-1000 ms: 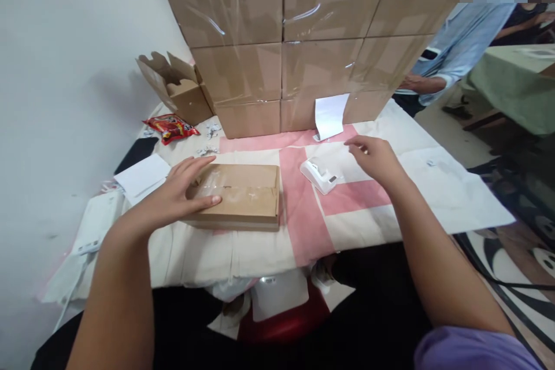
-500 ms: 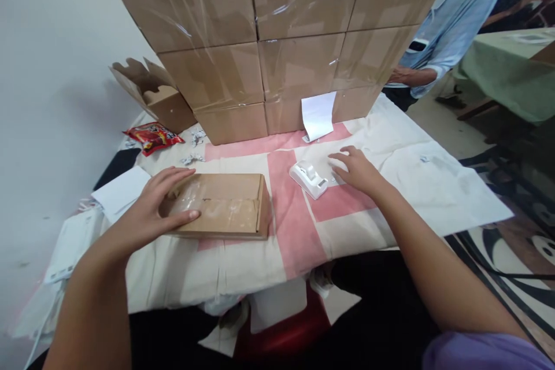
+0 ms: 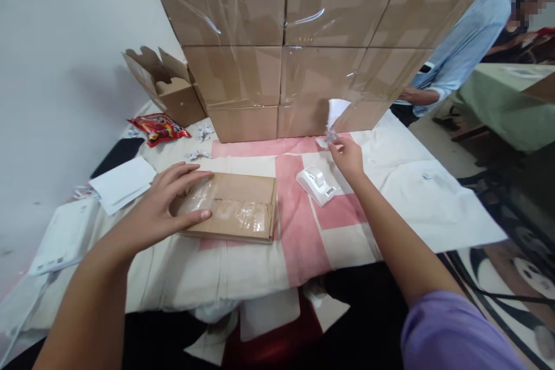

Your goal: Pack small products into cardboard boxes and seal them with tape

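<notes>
A closed cardboard box [image 3: 238, 208] with clear tape on top lies on the table. My left hand [image 3: 180, 202] spans its left end, thumb and fingers apart, resting on it. Beyond the white tape dispenser [image 3: 317, 186], my right hand [image 3: 348, 157] pinches a small crumpled silvery-white piece [image 3: 331, 135]. That piece is at the foot of the stacked boxes, in front of a white paper [image 3: 337, 111]. The dispenser stands between the box and my right forearm.
Taped cardboard boxes [image 3: 325, 72] form a tall stack at the back. An open carton [image 3: 180, 101], a red packet [image 3: 159, 128], white papers [image 3: 124, 184] and a white device [image 3: 65, 237] are on the left. A person in a blue shirt [image 3: 472, 40] stands behind, right.
My right hand has moved forward and closed its fingertips on the small crumpled piece. My left hand stays on the box. The view has shifted slightly.
</notes>
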`<act>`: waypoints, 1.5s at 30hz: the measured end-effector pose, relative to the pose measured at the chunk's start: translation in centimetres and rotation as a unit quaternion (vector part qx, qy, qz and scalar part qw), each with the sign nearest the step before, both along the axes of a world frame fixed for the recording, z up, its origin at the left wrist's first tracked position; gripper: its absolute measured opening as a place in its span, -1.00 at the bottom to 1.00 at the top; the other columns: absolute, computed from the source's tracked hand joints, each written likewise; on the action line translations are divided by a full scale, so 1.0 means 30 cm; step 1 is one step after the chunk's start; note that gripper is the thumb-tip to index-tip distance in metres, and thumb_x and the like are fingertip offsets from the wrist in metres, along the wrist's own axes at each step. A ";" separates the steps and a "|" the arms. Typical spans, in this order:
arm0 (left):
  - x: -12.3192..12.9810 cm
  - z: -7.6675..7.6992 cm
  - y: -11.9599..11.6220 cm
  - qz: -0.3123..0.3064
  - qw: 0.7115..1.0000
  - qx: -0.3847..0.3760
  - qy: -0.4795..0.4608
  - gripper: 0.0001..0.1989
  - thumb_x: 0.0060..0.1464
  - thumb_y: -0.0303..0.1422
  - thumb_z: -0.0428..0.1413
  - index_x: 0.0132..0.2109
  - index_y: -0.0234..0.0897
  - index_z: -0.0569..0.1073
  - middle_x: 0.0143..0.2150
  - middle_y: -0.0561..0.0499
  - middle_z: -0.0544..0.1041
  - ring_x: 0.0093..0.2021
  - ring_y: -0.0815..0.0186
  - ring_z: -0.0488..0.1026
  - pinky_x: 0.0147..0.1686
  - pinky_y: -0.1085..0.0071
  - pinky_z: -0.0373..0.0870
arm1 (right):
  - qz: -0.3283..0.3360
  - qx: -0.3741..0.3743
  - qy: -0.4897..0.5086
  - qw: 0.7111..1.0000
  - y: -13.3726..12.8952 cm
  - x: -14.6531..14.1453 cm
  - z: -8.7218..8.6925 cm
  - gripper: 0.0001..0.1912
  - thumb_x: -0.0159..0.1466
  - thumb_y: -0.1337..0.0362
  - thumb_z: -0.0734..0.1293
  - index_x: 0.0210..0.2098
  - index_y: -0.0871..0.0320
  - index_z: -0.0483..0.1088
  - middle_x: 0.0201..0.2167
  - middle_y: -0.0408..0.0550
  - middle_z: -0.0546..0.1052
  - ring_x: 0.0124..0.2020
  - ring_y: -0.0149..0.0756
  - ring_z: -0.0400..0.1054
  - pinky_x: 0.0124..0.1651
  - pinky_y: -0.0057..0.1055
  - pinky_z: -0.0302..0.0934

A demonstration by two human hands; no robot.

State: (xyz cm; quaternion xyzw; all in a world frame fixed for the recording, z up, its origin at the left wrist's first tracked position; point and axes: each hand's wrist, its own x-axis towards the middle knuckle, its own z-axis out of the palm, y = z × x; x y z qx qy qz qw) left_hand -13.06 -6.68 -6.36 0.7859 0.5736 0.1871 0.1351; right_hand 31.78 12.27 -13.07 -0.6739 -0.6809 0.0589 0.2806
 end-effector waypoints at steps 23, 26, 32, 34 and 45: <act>-0.027 -0.052 0.010 -0.003 0.998 0.055 0.014 -0.35 0.17 0.21 0.05 0.28 0.05 0.39 0.41 0.00 0.22 0.43 -0.09 0.18 0.39 -0.14 0.12 | 0.050 -0.094 -0.111 0.988 -0.155 0.305 -0.017 -0.62 0.19 0.29 0.41 0.00 0.11 0.60 -0.11 0.08 0.45 -0.09 -0.08 0.40 0.16 -0.11 0.27; -0.029 -0.054 0.010 -0.007 0.998 0.065 0.016 -0.34 0.17 0.23 0.03 0.28 0.05 0.40 0.40 0.01 0.22 0.42 -0.09 0.18 0.40 -0.12 0.11 | 0.063 -0.084 -0.119 0.987 -0.139 0.295 -0.042 -0.70 0.22 0.26 0.39 -0.08 0.12 0.62 -0.10 0.11 0.48 -0.04 -0.01 0.37 0.12 -0.08 0.28; -0.016 -0.041 0.005 0.003 0.998 0.062 0.019 -0.28 0.16 0.30 -0.02 0.27 -0.01 0.40 0.39 0.00 0.23 0.43 -0.07 0.17 0.43 -0.10 0.06 | 0.087 -0.078 -0.131 0.984 -0.127 0.259 -0.057 -0.70 0.28 0.29 0.28 -0.14 0.17 0.63 -0.13 0.13 0.55 -0.10 -0.04 0.37 0.10 -0.10 0.27; -0.009 -0.035 0.002 0.004 0.998 0.063 0.017 -0.25 0.15 0.32 -0.03 0.26 -0.04 0.42 0.38 -0.01 0.24 0.43 -0.07 0.18 0.43 -0.11 0.06 | 0.089 -0.074 -0.136 0.984 -0.130 0.249 -0.052 -0.67 0.27 0.32 0.26 -0.11 0.19 0.63 -0.12 0.15 0.55 -0.09 -0.01 0.37 0.10 -0.09 0.27; 0.005 -0.032 -0.001 0.012 0.998 0.067 0.013 -0.22 0.13 0.34 -0.05 0.25 -0.08 0.43 0.38 -0.01 0.25 0.42 -0.05 0.18 0.43 -0.09 0.06 | 0.122 -0.019 -0.129 0.984 -0.152 0.151 -0.057 -0.62 0.31 0.14 0.35 0.02 0.17 0.61 0.05 0.17 0.47 0.04 0.09 0.29 0.20 -0.01 0.26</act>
